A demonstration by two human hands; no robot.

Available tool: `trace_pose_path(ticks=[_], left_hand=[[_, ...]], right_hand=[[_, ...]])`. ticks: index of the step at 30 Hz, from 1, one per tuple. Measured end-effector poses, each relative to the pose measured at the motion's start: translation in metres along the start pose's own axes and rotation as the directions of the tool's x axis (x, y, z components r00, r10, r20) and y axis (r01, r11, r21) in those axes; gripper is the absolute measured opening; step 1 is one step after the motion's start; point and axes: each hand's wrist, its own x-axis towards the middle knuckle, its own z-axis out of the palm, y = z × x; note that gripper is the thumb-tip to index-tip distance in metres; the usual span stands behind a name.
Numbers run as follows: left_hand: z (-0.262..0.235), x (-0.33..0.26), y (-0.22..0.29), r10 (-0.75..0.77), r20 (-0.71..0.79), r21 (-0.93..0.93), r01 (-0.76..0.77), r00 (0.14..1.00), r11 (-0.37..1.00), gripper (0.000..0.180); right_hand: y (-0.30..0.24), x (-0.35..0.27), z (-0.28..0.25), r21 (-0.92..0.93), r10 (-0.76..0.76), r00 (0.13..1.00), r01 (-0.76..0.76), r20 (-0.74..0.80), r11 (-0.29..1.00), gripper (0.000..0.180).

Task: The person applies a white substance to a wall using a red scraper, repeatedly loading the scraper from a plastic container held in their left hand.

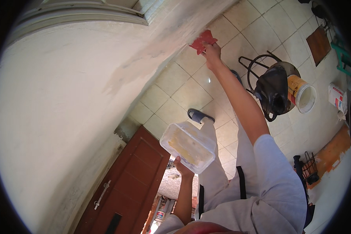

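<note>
With my right arm stretched out, my right hand [213, 56] grips a red putty spreader [202, 41]. The spreader's edge is at the lower part of the white wall [66, 74], near where it meets the tiled floor; whether it touches cannot be made out. Greyish, smeared patches [132, 64] show on the wall to its left. My left hand [182, 167] holds a clear plastic tub [189, 146] by its near side, tilted in front of my legs. Some pale yellowish paste [183, 149] lies inside the tub.
To the right, a round stool [294, 69] carries a black bag [275, 87] and a white-and-yellow bucket [306, 97]. Farther right are a white packet [336, 97] and a green plastic stool [342, 58]. A brown door [124, 183] stands at lower left. My slippered foot [201, 116] rests on floor tiles.
</note>
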Motion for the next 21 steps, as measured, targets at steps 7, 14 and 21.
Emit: trace_pose_path(ticks=[7, 14, 21], left_hand=[[0.015, 0.012, -0.002, 0.015, 0.031, 0.023, -0.015, 0.999, 1.0, 0.092], [-0.006, 0.012, -0.01, -0.011, -0.026, 0.005, 0.011, 1.0, 1.0, 0.087], [-0.005, 0.004, 0.001, 0.012, 0.006, 0.022, -0.012, 1.0, 1.0, 0.081]], right_hand=[[0.052, 0.147, -0.06, -0.042, 0.064, 0.979, -0.073, -0.194, 0.996, 0.031], [0.035, 0.096, 0.0, 0.142, 0.134, 0.988, -0.122, -0.08, 0.982, 0.031], [-0.002, 0.042, 0.021, 0.151, 0.097, 0.995, -0.098, 0.017, 0.984, 0.027]])
